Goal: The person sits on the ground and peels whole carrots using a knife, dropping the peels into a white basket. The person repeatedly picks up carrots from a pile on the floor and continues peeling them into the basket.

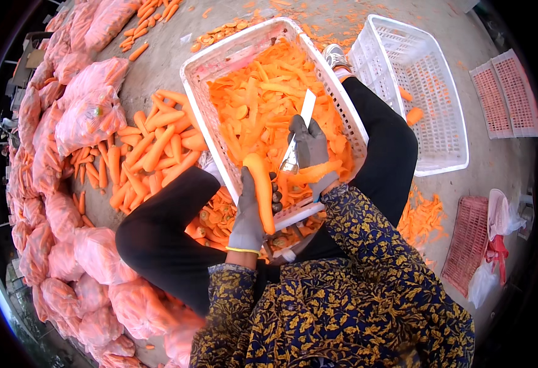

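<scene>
My left hand [247,216], in a grey glove with dark fingertips, grips a large carrot [264,198] that stands nearly upright in the picture. My right hand [312,145], gloved likewise, is closed around a peeler [309,106] with a flat white handle and a shiny metal head. The peeler head sits just right of the carrot, apart from it. Both hands are over the near part of a white plastic crate [189,87] heaped with carrot peelings [269,106]. A broad strip of peel [319,172] lies by my right wrist.
Loose whole carrots [158,142] are piled left of the crate. Pink-tinted bags of carrots [92,108] line the left side. At right stands another white crate [464,152] with a few carrot pieces. Peelings [418,214] litter the floor; a red basket [466,239] lies farther right.
</scene>
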